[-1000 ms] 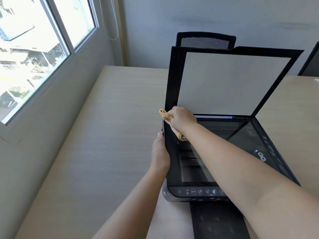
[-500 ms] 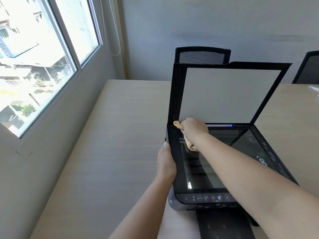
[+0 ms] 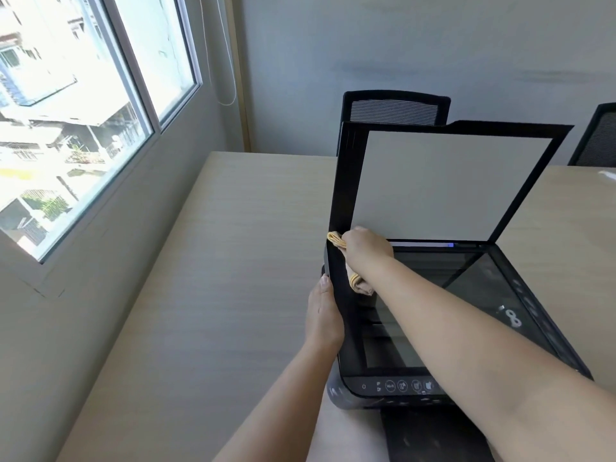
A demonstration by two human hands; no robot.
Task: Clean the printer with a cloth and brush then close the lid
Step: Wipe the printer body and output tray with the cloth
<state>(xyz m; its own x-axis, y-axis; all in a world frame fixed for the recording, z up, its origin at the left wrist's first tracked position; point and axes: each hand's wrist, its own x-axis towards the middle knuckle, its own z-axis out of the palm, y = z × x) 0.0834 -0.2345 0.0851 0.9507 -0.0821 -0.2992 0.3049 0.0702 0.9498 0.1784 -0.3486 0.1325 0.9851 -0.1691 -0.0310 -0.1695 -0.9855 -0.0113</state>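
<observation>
Back at the glass's far-left corner, the right hand [image 3: 366, 245] clutches the cloth [image 3: 358, 283], left hand [image 3: 324, 316] braces the printer [image 3: 346, 328]; bumping the raised lid [image 3: 446, 185] could drop it.

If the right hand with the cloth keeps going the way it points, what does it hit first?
Likely the raised lid: the right hand and cloth sit at the lid's lower left corner, near the hinge. Depth is unclear; they may already touch.

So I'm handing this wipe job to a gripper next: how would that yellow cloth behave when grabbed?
Probably floppy: the yellow cloth bunches in the right hand, its ends drooping either side. Likely light, since one hand wads it easily. It should conform to the printer edge rather than slide stiffly.
</observation>
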